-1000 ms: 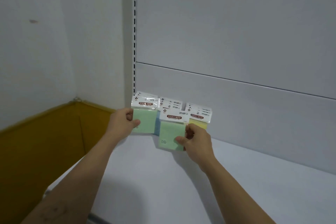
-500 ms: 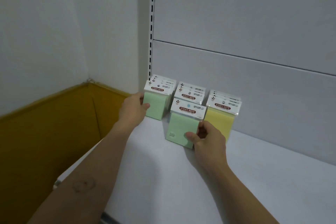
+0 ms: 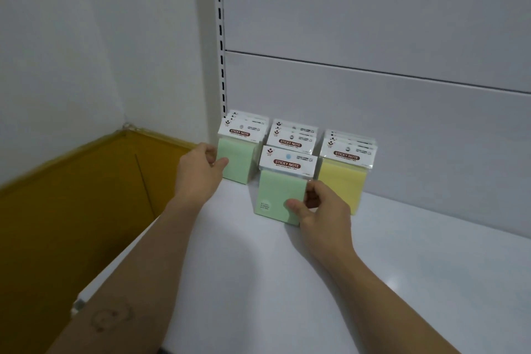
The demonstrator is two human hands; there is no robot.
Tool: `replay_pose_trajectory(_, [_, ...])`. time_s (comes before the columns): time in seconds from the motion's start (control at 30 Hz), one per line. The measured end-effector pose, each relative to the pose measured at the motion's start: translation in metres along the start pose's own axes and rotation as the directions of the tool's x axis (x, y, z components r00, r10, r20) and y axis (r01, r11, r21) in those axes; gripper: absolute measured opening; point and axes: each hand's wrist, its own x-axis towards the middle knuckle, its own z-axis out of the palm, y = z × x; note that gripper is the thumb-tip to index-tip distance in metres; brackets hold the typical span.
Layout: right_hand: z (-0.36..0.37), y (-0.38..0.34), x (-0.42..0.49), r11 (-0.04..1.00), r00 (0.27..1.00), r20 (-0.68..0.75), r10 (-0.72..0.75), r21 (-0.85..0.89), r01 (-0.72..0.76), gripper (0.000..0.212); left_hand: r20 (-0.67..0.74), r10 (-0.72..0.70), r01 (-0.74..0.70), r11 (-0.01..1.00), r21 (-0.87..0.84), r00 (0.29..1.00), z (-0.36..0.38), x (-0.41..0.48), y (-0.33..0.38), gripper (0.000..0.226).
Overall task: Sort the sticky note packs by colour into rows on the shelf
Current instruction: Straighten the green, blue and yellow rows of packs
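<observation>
Head view: the left hand [image 3: 198, 169] grips the front pack of the green row [image 3: 235, 164], the row just beside the slotted upright [image 3: 219, 37]. The right hand [image 3: 319, 210] pinches a loose green pack [image 3: 277, 195], thumb on its face. Over the last second the pack has dropped, seemingly onto the shelf [image 3: 373, 282], before the middle row [image 3: 290, 138], one row from the upright. It likely belongs in the green row, so sorting continues.
</observation>
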Motion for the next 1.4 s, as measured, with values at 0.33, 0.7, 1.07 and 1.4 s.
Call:
replay_pose_trajectory(0.33, [-0.001,-0.004,-0.005,1.000,1.000,-0.021,-0.013,-0.005,0.013,0.016,0.132,0.212,-0.170,0.947,-0.274,0.968,-0.015,-0.041,0.024,0.011])
replay_pose_trajectory(0.7, [-0.010,-0.014,-0.018,0.992,0.996,-0.089,-0.025,0.122,0.036,0.030,0.425,0.283,-0.054,0.879,-0.475,0.860,-0.013,-0.055,0.037,0.026])
replay_pose_trajectory(1.07, [0.002,-0.023,-0.041,0.730,0.955,0.279,-0.097,-0.633,0.259,0.059,0.233,0.097,0.050,0.831,-0.554,0.968,-0.020,-0.030,0.019,0.024])
replay_pose_trajectory(1.4, [0.015,-0.020,-0.063,0.584,0.814,0.567,0.126,-0.706,0.401,0.100,0.072,-0.003,0.029,0.933,-0.359,0.997,-0.012,-0.007,-0.003,0.018])
